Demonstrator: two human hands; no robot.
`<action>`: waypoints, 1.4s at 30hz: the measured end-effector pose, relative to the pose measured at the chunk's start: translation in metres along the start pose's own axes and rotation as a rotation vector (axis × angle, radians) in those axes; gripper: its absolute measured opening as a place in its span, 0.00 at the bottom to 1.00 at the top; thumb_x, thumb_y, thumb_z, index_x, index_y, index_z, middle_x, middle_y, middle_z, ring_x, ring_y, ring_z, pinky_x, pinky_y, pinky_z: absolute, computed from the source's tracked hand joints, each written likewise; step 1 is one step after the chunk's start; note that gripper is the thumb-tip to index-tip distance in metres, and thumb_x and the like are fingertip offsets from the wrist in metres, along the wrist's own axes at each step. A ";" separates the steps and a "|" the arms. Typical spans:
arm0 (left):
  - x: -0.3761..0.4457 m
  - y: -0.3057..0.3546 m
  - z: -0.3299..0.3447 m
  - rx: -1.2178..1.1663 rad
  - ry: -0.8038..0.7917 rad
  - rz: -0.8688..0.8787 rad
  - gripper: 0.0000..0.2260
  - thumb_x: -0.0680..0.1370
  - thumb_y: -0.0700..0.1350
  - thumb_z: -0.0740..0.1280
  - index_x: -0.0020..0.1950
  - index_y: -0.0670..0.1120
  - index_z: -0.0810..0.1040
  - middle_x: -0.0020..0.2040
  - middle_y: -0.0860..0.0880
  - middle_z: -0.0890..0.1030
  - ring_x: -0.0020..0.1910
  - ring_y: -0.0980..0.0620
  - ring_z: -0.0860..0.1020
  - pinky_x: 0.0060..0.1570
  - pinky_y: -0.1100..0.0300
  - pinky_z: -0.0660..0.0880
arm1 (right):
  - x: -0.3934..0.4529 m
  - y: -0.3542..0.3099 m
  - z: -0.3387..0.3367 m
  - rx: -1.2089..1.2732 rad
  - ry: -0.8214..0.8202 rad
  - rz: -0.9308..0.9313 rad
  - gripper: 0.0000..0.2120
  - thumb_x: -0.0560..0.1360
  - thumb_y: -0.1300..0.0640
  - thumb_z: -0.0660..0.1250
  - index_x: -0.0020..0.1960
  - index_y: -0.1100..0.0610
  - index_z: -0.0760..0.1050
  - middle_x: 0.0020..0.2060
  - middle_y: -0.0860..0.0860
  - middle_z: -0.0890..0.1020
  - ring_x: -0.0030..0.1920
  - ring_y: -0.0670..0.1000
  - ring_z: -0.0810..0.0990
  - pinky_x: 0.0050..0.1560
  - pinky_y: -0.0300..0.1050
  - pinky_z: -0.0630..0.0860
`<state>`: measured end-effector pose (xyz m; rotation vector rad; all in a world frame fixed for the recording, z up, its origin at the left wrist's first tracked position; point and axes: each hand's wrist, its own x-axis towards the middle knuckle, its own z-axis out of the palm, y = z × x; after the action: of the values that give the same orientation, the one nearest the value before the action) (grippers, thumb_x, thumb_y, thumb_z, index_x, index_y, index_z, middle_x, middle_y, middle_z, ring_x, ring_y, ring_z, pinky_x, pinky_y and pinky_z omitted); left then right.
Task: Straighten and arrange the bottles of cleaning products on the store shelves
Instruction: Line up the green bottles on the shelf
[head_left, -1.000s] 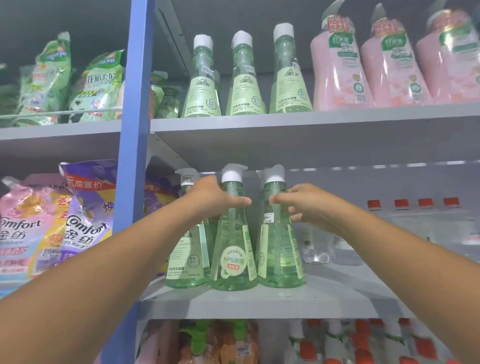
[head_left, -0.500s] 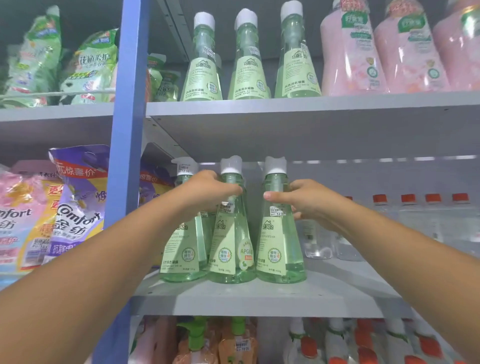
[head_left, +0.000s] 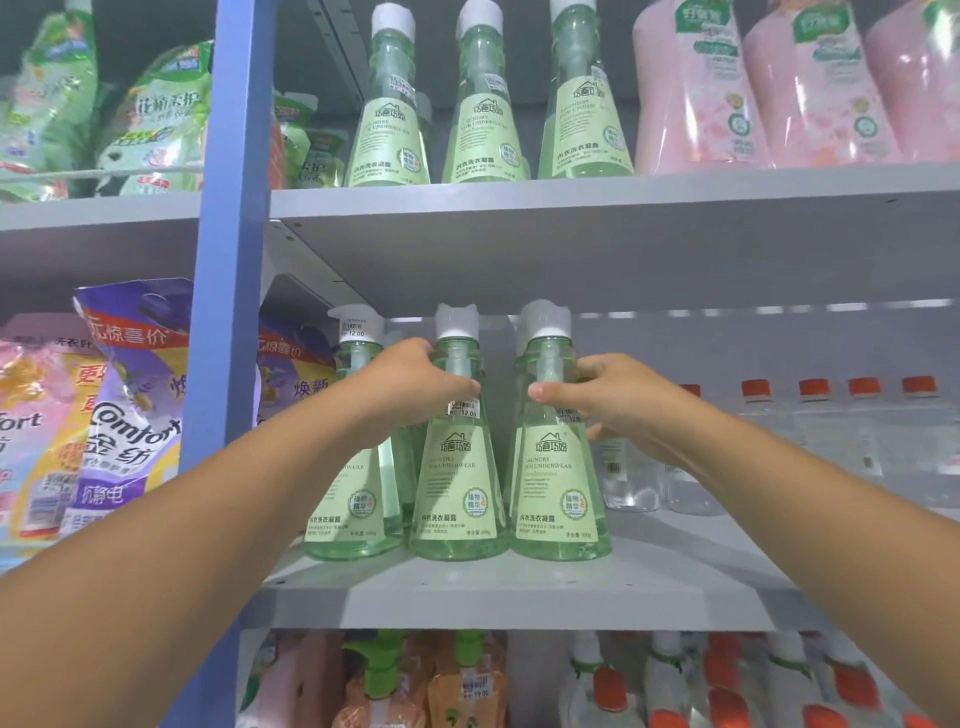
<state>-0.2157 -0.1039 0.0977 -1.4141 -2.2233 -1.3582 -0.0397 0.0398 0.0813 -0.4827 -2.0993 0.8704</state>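
Note:
Three green cone-shaped laundry gel bottles with white caps stand upright in a row at the front of the middle shelf (head_left: 519, 592). My left hand (head_left: 410, 384) grips the neck of the middle bottle (head_left: 460, 483). My right hand (head_left: 608, 400) grips the neck of the right bottle (head_left: 558, 483). Both labels face forward. The left bottle (head_left: 353, 499) stands free, partly hidden behind my left wrist. More green bottles stand behind these.
Three matching green bottles (head_left: 485, 119) and pink bottles (head_left: 696, 93) line the upper shelf. Clear red-capped bottles (head_left: 815, 441) stand at the right back of the middle shelf. A blue upright post (head_left: 228, 260) divides off refill pouches (head_left: 130, 415). Pump bottles fill the shelf below.
The middle bottle has been turned so its main label faces front; a second ago its side label showed. The right bottle's label also came round to face forward. Both hands stayed on the necks.

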 end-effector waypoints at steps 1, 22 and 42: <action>0.001 0.000 -0.002 0.026 -0.006 0.001 0.27 0.74 0.58 0.75 0.67 0.48 0.73 0.52 0.51 0.81 0.48 0.50 0.81 0.52 0.52 0.80 | 0.001 0.000 0.001 0.004 0.010 0.001 0.15 0.73 0.44 0.77 0.57 0.49 0.83 0.48 0.45 0.89 0.51 0.47 0.86 0.51 0.48 0.80; -0.094 -0.084 0.011 -0.171 0.385 -0.030 0.30 0.81 0.50 0.68 0.80 0.50 0.60 0.77 0.50 0.67 0.75 0.49 0.67 0.70 0.52 0.66 | -0.065 0.045 0.042 -0.118 -0.008 0.102 0.32 0.71 0.42 0.78 0.69 0.47 0.71 0.54 0.37 0.81 0.52 0.38 0.81 0.43 0.34 0.74; -0.097 -0.082 0.007 0.092 0.146 -0.198 0.25 0.80 0.49 0.69 0.76 0.53 0.66 0.65 0.49 0.78 0.61 0.44 0.77 0.53 0.55 0.70 | -0.071 0.045 0.042 -0.185 -0.078 0.133 0.15 0.77 0.47 0.74 0.61 0.46 0.74 0.58 0.43 0.83 0.58 0.48 0.82 0.61 0.46 0.75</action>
<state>-0.2273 -0.1699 -0.0105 -1.0527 -2.3453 -1.3497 -0.0272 0.0115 -0.0073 -0.7018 -2.2509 0.7839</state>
